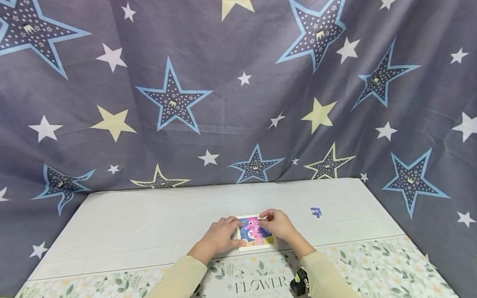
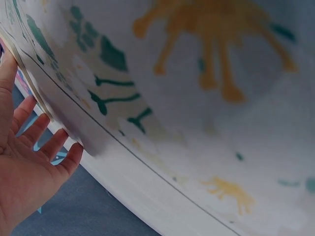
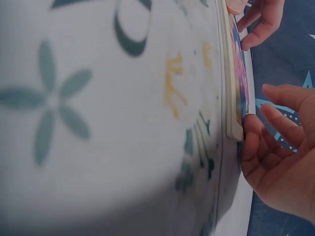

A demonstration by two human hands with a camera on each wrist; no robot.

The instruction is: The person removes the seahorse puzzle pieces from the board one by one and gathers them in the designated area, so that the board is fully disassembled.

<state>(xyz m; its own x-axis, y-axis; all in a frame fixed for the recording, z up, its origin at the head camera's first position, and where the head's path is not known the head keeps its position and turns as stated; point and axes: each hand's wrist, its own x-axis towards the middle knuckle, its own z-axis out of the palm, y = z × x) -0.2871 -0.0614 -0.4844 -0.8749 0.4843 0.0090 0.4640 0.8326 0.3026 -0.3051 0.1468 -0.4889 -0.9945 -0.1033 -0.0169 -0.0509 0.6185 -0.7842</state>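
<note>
A small jigsaw puzzle [image 1: 253, 233] in a pale frame, with a pink cartoon figure on blue, lies on the table before me. My left hand [image 1: 221, 235] holds the frame's left side, thumb near its front corner and fingers toward the back one. In the left wrist view the fingers of this left hand [image 2: 42, 147] are spread along the frame's edge. My right hand [image 1: 279, 225] is over the puzzle's upper right part, thumb and index tips close together; I cannot tell whether they pinch a piece. The right wrist view shows the right hand's curled fingers [image 3: 256, 142] by the frame corner.
One loose blue puzzle piece [image 1: 316, 212] lies on the white cloth to the right. The table's front part has a floral cloth [image 1: 87, 295] with printed lettering. A starry curtain [image 1: 219, 100] hangs behind the table and along its sides.
</note>
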